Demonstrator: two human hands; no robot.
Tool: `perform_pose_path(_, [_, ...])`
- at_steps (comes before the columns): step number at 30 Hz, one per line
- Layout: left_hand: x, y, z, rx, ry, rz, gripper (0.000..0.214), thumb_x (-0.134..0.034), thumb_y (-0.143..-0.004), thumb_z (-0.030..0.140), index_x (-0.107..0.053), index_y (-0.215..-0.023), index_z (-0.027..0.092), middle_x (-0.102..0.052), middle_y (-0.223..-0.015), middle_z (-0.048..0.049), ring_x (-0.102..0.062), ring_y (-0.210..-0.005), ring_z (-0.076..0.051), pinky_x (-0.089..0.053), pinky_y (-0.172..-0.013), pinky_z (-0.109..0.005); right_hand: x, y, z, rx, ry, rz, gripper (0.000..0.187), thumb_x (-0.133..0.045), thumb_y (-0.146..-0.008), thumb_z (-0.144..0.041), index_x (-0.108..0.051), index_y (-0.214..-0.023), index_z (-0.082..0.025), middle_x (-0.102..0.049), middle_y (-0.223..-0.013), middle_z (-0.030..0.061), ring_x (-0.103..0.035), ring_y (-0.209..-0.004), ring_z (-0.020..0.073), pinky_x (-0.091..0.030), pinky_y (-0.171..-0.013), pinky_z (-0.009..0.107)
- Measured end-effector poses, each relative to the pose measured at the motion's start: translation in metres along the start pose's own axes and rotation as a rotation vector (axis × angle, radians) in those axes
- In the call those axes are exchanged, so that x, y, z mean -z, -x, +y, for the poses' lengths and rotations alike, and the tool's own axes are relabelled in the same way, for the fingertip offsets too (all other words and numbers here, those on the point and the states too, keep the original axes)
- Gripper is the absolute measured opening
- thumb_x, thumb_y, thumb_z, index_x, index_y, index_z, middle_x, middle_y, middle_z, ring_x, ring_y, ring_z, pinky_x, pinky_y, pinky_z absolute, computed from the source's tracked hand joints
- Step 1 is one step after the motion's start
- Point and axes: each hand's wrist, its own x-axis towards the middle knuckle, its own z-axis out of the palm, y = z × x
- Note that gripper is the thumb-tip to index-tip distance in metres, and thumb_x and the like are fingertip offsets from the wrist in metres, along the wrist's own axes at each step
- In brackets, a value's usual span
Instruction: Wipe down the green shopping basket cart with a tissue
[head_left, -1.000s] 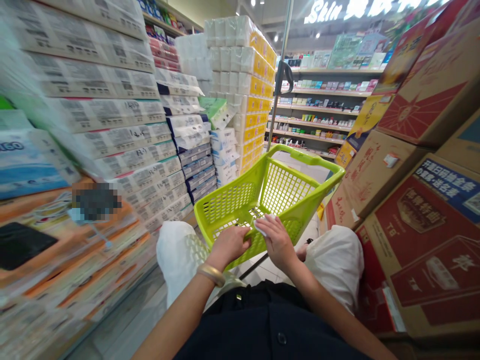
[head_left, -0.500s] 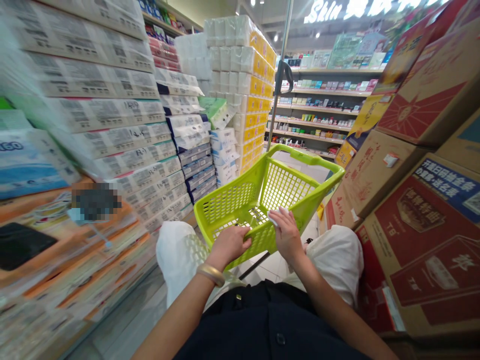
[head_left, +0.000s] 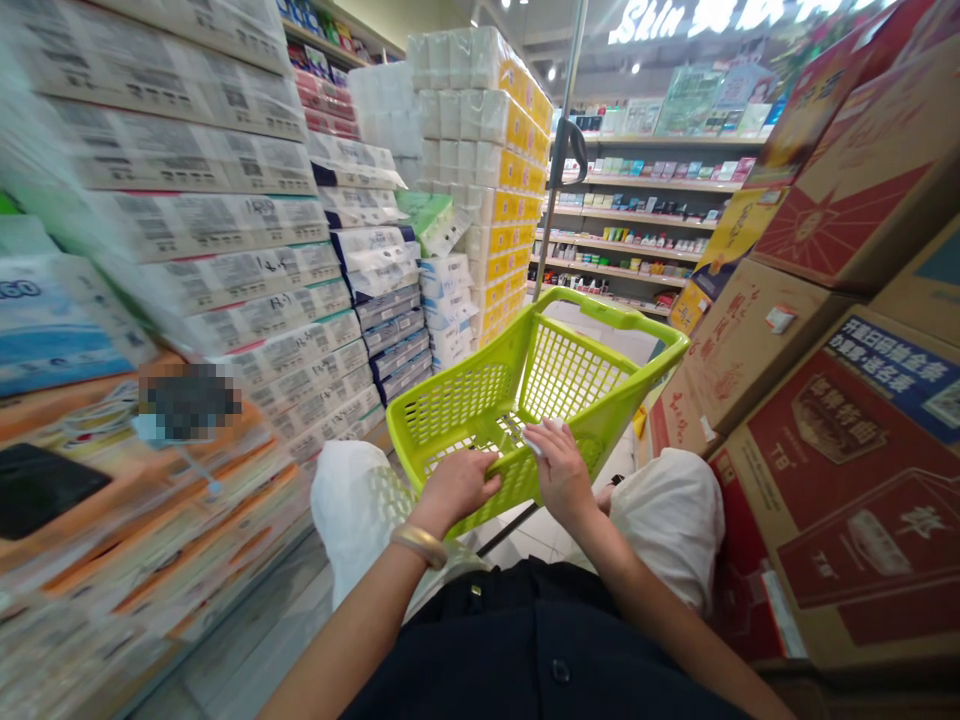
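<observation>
A lime-green plastic shopping basket [head_left: 465, 400] with perforated walls and wheels or legs below stands tilted between my knees. My left hand [head_left: 459, 488] is closed over its near rim, thumb on the outside and fingers hooked inside. A gold bangle [head_left: 420, 545] circles that wrist. My right hand [head_left: 561, 470] presses a small white wipe [head_left: 534, 440] against the same rim, just right of the left hand. Its fingers lie together over the wipe, hiding part of it. Through the basket's holes some metal pieces show, too small to name.
On the left rise wrapped tissue packs [head_left: 225, 220]; behind them stand toilet-roll packs [head_left: 480, 150]. Stacked cartons [head_left: 862, 500] close in on the right. A metal pole [head_left: 559, 190] stands beyond the basket, before stocked shelves [head_left: 645, 215]. A black phone [head_left: 52, 490] lies at left.
My right hand has slid a little to the left along the rim with the white wipe, closer to my left hand. The left hand and the basket stay nearly where they were.
</observation>
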Motion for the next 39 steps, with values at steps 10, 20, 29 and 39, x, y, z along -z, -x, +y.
perform_pose_path(10, [0.002,0.001,0.000,-0.009,-0.017,-0.013,0.020,-0.051,-0.088,0.033,-0.067,-0.092,0.023,-0.073,-0.091,-0.0065,-0.067,-0.089,-0.022,-0.048,-0.078,-0.031,0.002,-0.006,0.000,-0.042,0.045,0.028,0.040,-0.041,-0.087,-0.007,-0.069,-0.112,-0.022,-0.071,-0.116,0.0079,-0.060,-0.120,0.0236,-0.034,-0.113,0.053])
perform_pose_path(20, [0.004,0.001,0.002,0.001,0.005,-0.022,0.018,-0.052,-0.087,0.033,-0.067,-0.092,0.023,-0.073,-0.091,-0.0056,-0.066,-0.091,-0.021,-0.047,-0.081,-0.030,0.003,-0.006,0.010,0.006,0.008,0.021,0.043,-0.040,-0.086,-0.006,-0.068,-0.113,-0.022,-0.072,-0.116,0.0068,-0.060,-0.119,0.0224,-0.035,-0.113,0.051])
perform_pose_path(29, [0.006,0.000,0.001,0.013,-0.009,-0.038,0.019,-0.055,-0.086,0.033,-0.066,-0.097,0.023,-0.072,-0.097,-0.0074,-0.066,-0.092,-0.022,-0.047,-0.079,-0.031,-0.002,-0.002,-0.003,0.150,-0.081,-0.124,0.045,-0.040,-0.087,-0.005,-0.067,-0.117,-0.024,-0.071,-0.118,0.0059,-0.060,-0.120,0.0192,-0.038,-0.112,0.047])
perform_pose_path(39, [0.007,0.003,-0.009,-0.001,-0.045,-0.012,0.016,-0.056,-0.084,0.034,-0.067,-0.088,0.023,-0.072,-0.089,-0.0048,-0.066,-0.086,-0.021,-0.045,-0.070,-0.028,-0.003,-0.001,-0.002,0.093,-0.019,-0.053,0.043,-0.041,-0.087,-0.006,-0.067,-0.116,-0.023,-0.070,-0.119,0.0064,-0.059,-0.121,0.0211,-0.035,-0.114,0.049])
